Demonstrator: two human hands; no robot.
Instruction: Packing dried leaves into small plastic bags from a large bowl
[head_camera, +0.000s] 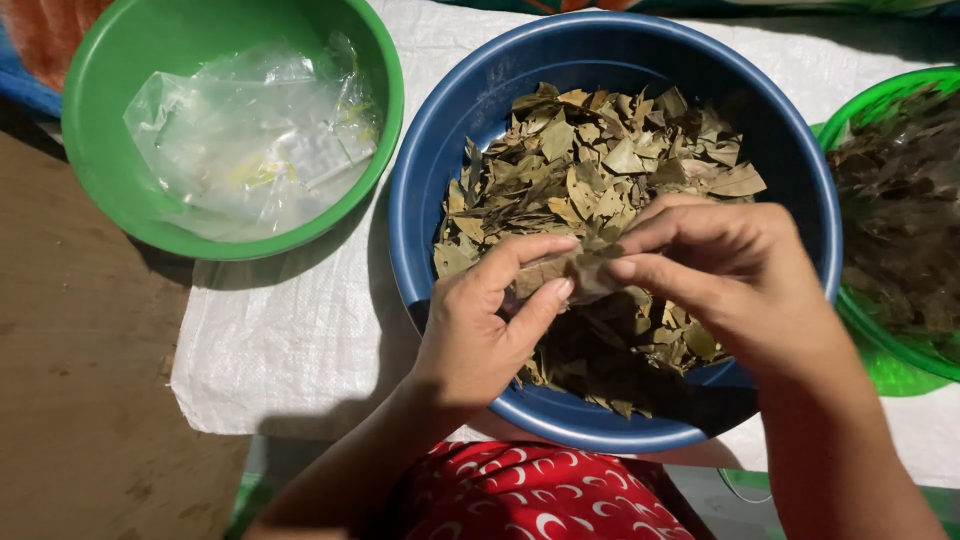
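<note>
Both hands meet above the near part of a blue bowl (800, 160) that is full of dry, olive-brown leaves (590, 170). The left hand (480, 320) pinches a small bundle of leaves (572, 272) between thumb and forefinger, and the right hand (740, 280) closes its thumb and first fingers on the same bundle from the right side, so the two hands touch it together. The bundle is in shadow, so I cannot tell surely how many leaves it has. To the far left stands a green bowl (100, 170) with clear plastic bags (250, 140) inside. At the right edge a second green basin (880, 360) holds darker leaves under plastic. The bowls stand on a white woven sheet (290, 340), with a brown floor (80, 380) on the left.
</note>
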